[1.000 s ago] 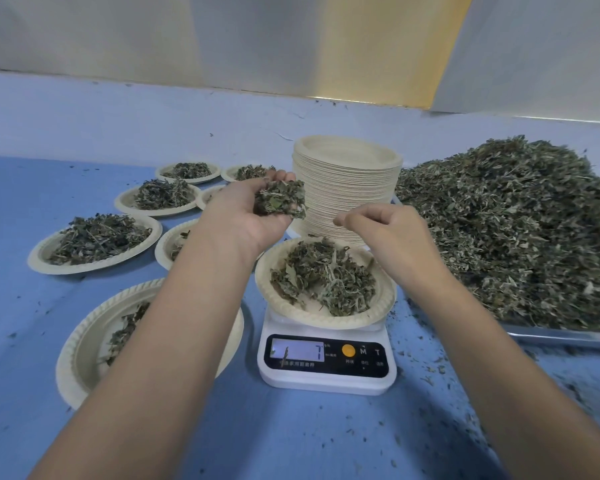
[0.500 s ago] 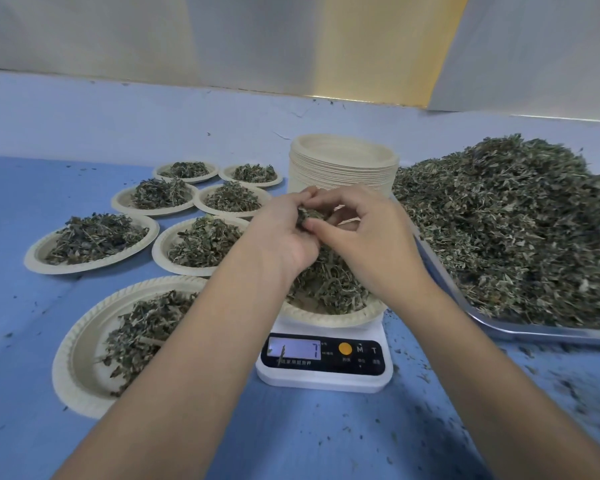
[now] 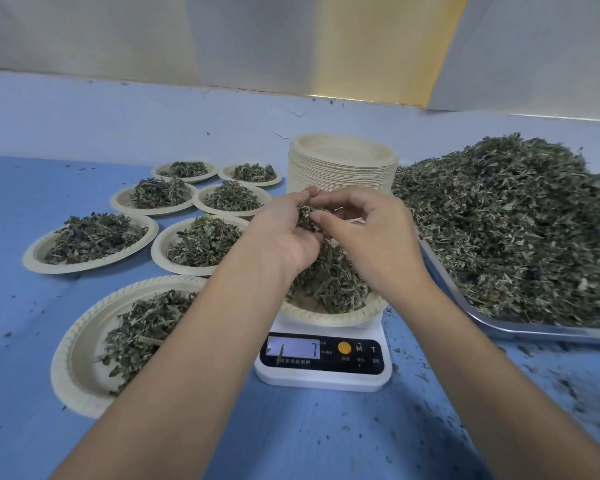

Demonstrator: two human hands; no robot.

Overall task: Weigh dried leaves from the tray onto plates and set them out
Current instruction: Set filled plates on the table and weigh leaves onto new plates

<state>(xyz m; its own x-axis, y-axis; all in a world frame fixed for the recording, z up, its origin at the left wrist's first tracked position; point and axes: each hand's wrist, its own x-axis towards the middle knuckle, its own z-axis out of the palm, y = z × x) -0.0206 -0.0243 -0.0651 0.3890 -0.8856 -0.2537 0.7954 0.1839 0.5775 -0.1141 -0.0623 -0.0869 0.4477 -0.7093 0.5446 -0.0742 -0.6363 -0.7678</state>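
Note:
A paper plate heaped with dried leaves sits on a white digital scale in the middle of the blue table. Right above it, my left hand cups a clump of dried leaves. My right hand pinches at that clump with thumb and fingertips. A metal tray at the right carries a big mound of dried leaves.
Several filled paper plates lie at the left, the nearest one beside my left forearm. A tall stack of unused plates stands behind the scale. Leaf crumbs litter the table at the right front. A pale wall closes the far side.
My left hand came down and right with its clump to above the weighing plate. My right hand moved in to meet it and now pinches at the leaves.

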